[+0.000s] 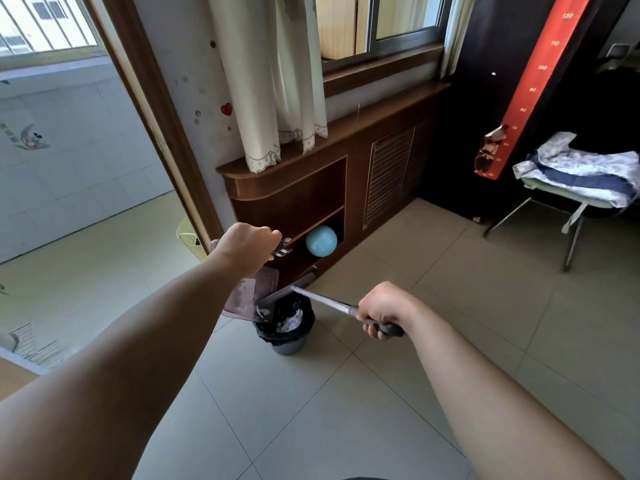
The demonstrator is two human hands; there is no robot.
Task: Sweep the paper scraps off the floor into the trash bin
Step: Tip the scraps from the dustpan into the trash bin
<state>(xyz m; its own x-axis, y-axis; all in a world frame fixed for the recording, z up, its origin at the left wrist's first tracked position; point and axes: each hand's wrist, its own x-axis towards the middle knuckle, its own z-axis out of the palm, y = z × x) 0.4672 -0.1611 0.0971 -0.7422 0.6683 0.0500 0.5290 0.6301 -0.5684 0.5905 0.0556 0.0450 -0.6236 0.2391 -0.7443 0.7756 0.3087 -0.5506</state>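
Observation:
My left hand (247, 247) is shut on the handle of a dustpan (250, 301), which hangs tilted with its lip over the trash bin (289, 342). The bin is small and grey with a black liner, and white paper scraps (292, 322) lie inside it. My right hand (382, 313) grips the handle of a broom (325, 299); its dark head reaches into the dustpan just above the bin's opening. A few white scraps cling to the pan's lower edge.
A wooden cabinet (294, 188) with a blue ball (321, 240) on its shelf stands right behind the bin. A doorway opens to the left, with a green basket (188, 235) beside the frame. A chair (571, 216) piled with folded cloth stands at the right. Tiled floor spreads in front.

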